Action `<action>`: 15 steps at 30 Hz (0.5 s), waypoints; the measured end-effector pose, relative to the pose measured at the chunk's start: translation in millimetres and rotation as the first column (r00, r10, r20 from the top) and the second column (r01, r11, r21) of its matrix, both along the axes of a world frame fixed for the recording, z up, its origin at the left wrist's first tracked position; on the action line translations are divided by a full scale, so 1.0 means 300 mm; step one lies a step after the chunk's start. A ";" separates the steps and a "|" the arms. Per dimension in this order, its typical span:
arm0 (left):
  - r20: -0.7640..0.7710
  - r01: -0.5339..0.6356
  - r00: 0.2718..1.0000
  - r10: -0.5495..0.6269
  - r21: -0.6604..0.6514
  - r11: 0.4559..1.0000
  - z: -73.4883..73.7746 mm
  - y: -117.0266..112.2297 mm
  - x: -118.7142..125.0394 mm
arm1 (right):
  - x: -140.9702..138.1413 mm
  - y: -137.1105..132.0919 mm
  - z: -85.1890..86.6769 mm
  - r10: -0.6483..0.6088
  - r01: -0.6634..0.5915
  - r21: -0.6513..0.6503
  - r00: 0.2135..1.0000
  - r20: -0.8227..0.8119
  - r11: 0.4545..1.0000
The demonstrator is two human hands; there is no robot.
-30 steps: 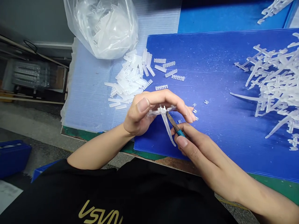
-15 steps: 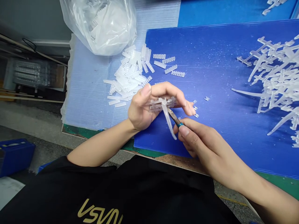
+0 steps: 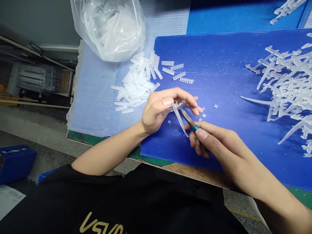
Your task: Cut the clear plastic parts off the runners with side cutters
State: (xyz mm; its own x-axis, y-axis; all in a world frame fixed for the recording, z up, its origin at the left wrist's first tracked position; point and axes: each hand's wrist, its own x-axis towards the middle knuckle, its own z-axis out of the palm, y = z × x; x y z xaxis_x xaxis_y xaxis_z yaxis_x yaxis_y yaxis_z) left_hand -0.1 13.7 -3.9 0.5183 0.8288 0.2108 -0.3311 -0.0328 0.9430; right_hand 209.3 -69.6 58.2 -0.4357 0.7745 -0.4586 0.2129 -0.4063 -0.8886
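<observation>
My left hand (image 3: 158, 109) is closed around a translucent plastic sprue (image 3: 179, 118), thumb on top, with its long tapered stem pointing down toward me. Part of the sprue is hidden by the palm and fingers. My right hand (image 3: 214, 143) grips a pair of side cutters (image 3: 188, 118) with teal handles. The cutter tips are close beside the sprue's stem; whether they touch it I cannot tell. Small clear clipped bits (image 3: 203, 115) lie on the blue sheet just past my left fingertips, and another bit (image 3: 169, 122) lies below the palm.
A heap of white comb-shaped strips (image 3: 138, 81) lies beyond my left hand, with several loose strips (image 3: 179, 76) beside it. Behind stands a clear plastic bag (image 3: 117, 42) holding more strips. A tangled pile of sprues (image 3: 290, 87) covers the right side of the blue sheet (image 3: 219, 81).
My left hand has turned the sprue and tilted it, and shifted slightly right. The cutters moved a little right, too. A clipped bit now shows below the left palm.
</observation>
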 end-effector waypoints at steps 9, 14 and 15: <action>-0.052 0.030 0.998 -0.029 0.016 0.999 0.009 -0.021 -0.020 | -0.011 -0.010 0.005 0.006 -0.006 0.001 1.000 -0.015 1.000; -0.051 0.029 0.998 -0.028 0.017 0.999 0.006 -0.016 -0.018 | -0.005 -0.012 0.012 -0.001 0.001 0.000 1.000 -0.014 1.000; -0.048 0.031 0.998 -0.030 0.023 0.999 0.006 -0.015 -0.018 | -0.006 -0.012 0.013 -0.005 0.005 -0.001 1.000 -0.008 1.000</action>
State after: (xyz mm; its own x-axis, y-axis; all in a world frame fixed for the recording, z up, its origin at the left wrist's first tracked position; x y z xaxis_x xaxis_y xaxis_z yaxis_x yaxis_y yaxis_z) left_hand -5.4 9.0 -2.2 0.5529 0.8076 0.2053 -0.2873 -0.0465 0.9567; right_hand 207.5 -73.2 62.2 -0.4356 0.7764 -0.4555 0.2035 -0.4081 -0.8900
